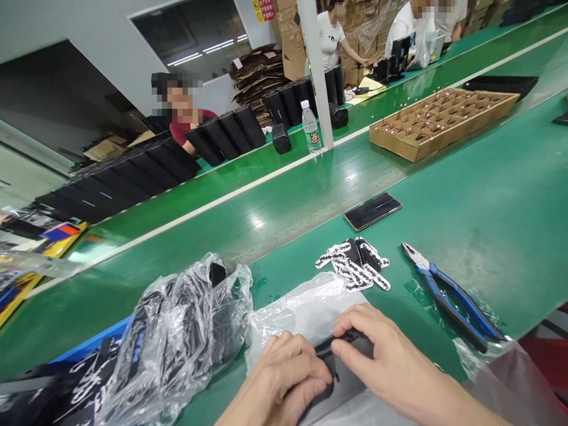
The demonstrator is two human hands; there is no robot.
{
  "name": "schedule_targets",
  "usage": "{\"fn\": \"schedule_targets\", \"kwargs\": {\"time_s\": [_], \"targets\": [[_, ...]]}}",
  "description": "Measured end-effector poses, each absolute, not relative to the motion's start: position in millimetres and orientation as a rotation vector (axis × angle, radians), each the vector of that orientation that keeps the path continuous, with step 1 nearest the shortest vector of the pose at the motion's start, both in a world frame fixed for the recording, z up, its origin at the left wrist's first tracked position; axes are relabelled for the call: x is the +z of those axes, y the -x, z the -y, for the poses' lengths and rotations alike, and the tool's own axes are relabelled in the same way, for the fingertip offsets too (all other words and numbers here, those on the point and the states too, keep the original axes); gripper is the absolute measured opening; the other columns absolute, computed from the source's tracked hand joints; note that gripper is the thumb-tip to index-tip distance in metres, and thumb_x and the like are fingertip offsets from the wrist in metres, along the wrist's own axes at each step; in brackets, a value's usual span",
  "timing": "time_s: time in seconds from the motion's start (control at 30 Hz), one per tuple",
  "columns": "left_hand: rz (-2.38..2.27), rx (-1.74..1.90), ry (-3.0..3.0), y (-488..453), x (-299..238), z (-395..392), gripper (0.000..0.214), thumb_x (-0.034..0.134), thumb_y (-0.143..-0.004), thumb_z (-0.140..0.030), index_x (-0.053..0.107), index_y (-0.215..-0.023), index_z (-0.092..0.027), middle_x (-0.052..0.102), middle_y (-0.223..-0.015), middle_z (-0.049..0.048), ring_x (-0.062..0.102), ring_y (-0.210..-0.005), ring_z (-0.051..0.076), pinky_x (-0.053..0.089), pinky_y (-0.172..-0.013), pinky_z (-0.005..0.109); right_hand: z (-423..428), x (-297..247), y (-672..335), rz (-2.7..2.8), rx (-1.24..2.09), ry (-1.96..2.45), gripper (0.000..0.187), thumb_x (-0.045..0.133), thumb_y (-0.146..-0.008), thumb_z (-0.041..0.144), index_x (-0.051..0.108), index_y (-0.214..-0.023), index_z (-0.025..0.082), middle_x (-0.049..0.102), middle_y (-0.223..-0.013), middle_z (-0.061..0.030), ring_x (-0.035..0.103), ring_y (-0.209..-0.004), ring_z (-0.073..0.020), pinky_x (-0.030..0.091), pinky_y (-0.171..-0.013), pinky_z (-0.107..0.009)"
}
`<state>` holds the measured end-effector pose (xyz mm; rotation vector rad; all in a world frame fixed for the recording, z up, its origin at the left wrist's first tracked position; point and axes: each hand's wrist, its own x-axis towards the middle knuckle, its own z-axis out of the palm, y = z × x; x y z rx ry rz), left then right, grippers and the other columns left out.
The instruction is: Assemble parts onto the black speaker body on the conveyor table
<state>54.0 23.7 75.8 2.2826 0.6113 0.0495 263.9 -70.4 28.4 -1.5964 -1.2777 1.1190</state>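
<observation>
Both hands meet at six o'clock, low on the green desk (488,195). Between them lies a flat black piece (341,370), smooth and matte, half tucked into a clear crinkled plastic sleeve (302,310). The left hand (286,378) is curled knuckles-up, its fingers folded down onto the near end of the black piece. The right hand (381,361) arches over from four o'clock, fingertips pinching the piece's upper edge, wrist resting low. Each hand grips the piece; neither is slack.

At nine o'clock of the hands a bulging transparent bag (177,331) slumps, glossy and wrinkled, with dark items showing through it. Just past the sleeve, at twelve o'clock, sits a small heap of black-and-white patterned strips (355,266), flat with rounded ends and overlapping. At two o'clock lie pliers (452,296) with blue and black handles and bare metal jaws pointing away. Farther out at one o'clock a dark phone (373,210) lies flat, its glass shining.

Beyond it, a shallow cardboard tray (399,145) divided into small cells rests on the desk. At twelve o'clock stands a clear water bottle (311,127) beside a white post (316,71). Rows of black rectangular cases (226,139) stand in a line across the far side, where other people sit.
</observation>
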Motion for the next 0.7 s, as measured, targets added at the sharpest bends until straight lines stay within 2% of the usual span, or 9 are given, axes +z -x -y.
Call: {"fn": "schedule_targets", "kwargs": {"time_s": [0.17,0.27,0.37,0.57,0.7], "targets": [[-0.633,-0.135,-2.265,-62.1,84.7,-24.9,0.019,0.048,-0.111,-0.029,0.062,-0.099,-0.028,0.067,-0.105,-0.0033,0.056,-0.095,0.018,0.044,-0.09,0.031,69.5,28.2,-264.0,1.269,1.133,1.619,0.005,0.059,-0.097,0.025,0.063,-0.094,0.026,0.066,-0.103,0.0026,0.06,-0.108,-0.0197,0.046,-0.097,-0.038],[-0.534,-0.115,-2.36,-60.6,75.7,-27.9,0.024,0.042,-0.112,-0.027,0.058,-0.094,-0.025,0.064,-0.097,-0.0024,0.053,-0.087,0.018,0.038,-0.079,0.032,69.8,25.9,-263.8,1.271,1.113,1.612,0.006,0.058,-0.097,0.025,0.063,-0.095,0.026,0.066,-0.103,0.0026,0.06,-0.108,-0.0201,0.046,-0.097,-0.039],[-0.432,0.01,-2.475,-56.2,64.8,-28.4,0.02,0.044,-0.11,-0.021,0.058,-0.096,-0.024,0.058,-0.09,-0.002,0.048,-0.078,0.018,0.032,-0.073,0.032,70.4,24.0,-263.4,1.277,1.097,1.604,0.006,0.058,-0.097,0.025,0.063,-0.095,0.027,0.066,-0.104,0.0028,0.06,-0.108,-0.02,0.046,-0.097,-0.039],[-0.532,-0.019,-2.514,-57.7,77.5,-21.7,0.017,0.051,-0.106,-0.012,0.06,-0.102,-0.025,0.054,-0.092,-0.0019,0.047,-0.084,0.018,0.032,-0.078,0.029,70.2,23.9,-263.2,1.292,1.09,1.602,0.006,0.057,-0.097,0.024,0.063,-0.096,0.026,0.065,-0.104,0.0025,0.059,-0.108,-0.0201,0.046,-0.096,-0.039],[-0.519,-0.036,-2.577,-59.8,82.7,-21.0,0.02,0.053,-0.104,-0.006,0.06,-0.101,-0.025,0.054,-0.091,-0.002,0.047,-0.083,0.017,0.032,-0.075,0.028,68.8,24.9,-263.1,1.293,1.092,1.601,0.006,0.057,-0.097,0.023,0.062,-0.095,0.026,0.065,-0.104,0.0028,0.059,-0.108,-0.0196,0.046,-0.096,-0.038]]}}
